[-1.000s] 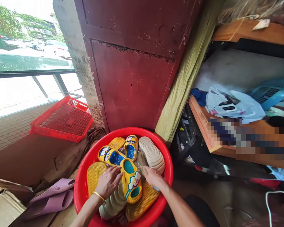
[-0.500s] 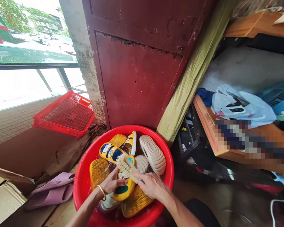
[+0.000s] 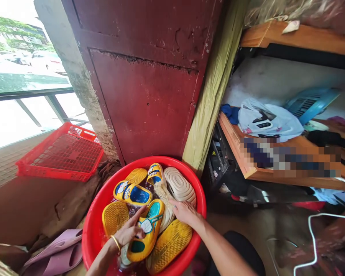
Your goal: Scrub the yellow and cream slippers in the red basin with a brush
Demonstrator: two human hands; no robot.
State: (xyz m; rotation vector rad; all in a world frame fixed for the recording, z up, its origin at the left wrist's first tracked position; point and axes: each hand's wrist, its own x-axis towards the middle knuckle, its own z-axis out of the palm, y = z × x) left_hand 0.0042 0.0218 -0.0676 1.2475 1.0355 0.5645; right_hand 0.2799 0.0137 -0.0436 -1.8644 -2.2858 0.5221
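My right hand (image 3: 184, 211) is closed round a scrub brush (image 3: 161, 190) with pale bristles, which sits above the slippers in a red basin (image 3: 86, 226). My left hand (image 3: 131, 231) grips the left side of a yellow slipper (image 3: 150, 227) with a teal insole and a cartoon strap. The brush is just off that slipper's upper right edge. Around it lie a yellow slipper with a blue insole (image 3: 139, 194), a small yellow one (image 3: 155, 174), and several more with patterned soles up. A cream slipper (image 3: 180, 184) rests sole up at the basin's right. Water shows between them.
A red plastic crate (image 3: 63, 153) is at the left. Purple slippers (image 3: 60, 249) lie beside the basin. Behind it stands a dark red door (image 3: 146, 103). At the right, a wooden shelf (image 3: 232, 134) holds a white plastic bag (image 3: 268, 119) and a blue fan (image 3: 312, 103).
My right hand and the brush have moved up and away from the teal slipper's strap. That slipper is turned more upright, with my left hand still at its side. The view has swung right.
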